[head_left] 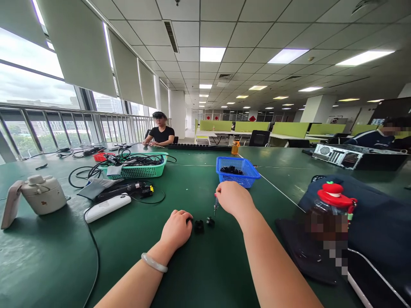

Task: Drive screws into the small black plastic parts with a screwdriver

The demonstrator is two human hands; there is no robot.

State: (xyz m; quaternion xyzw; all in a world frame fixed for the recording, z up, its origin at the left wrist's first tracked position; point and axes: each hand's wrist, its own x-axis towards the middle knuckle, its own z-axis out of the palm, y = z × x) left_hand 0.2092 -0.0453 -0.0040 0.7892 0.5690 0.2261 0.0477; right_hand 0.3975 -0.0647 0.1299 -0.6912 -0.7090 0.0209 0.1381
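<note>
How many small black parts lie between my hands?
2: the left black part, beside your left hand, and the right black part, at the tip of the screwdriver in your right hand. More may be hidden under your left hand.

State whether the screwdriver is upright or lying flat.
Nearly upright: the right hand holds the screwdriver from above, its tip down by a small black part.

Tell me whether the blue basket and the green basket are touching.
Apart. The head view shows bare tabletop between the green basket and the blue one.
</note>
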